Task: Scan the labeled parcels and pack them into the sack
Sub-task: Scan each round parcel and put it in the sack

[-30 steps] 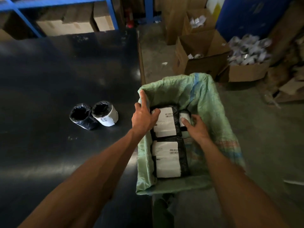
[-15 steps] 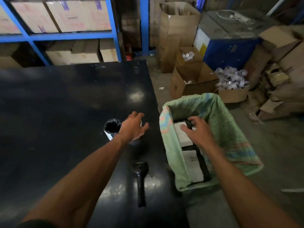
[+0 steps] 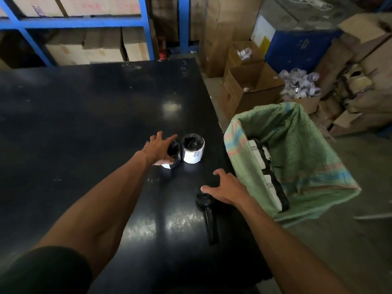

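Two bare forearms reach into view from the bottom edge, both uncovered from wrist to elbow. The left arm shows the hem of a short dark sleeve [image 3: 42, 270] near the lower left corner; its cloth looks black or very dark green in the dim light, plain, with no print or seam that can be made out. The right arm shows no sleeve within the frame. The left hand [image 3: 159, 148] and the right hand [image 3: 227, 188] are both ungloved. No watch, band or ring shows on either wrist or on the fingers that are visible. Nails look short, though blur hides finer detail.
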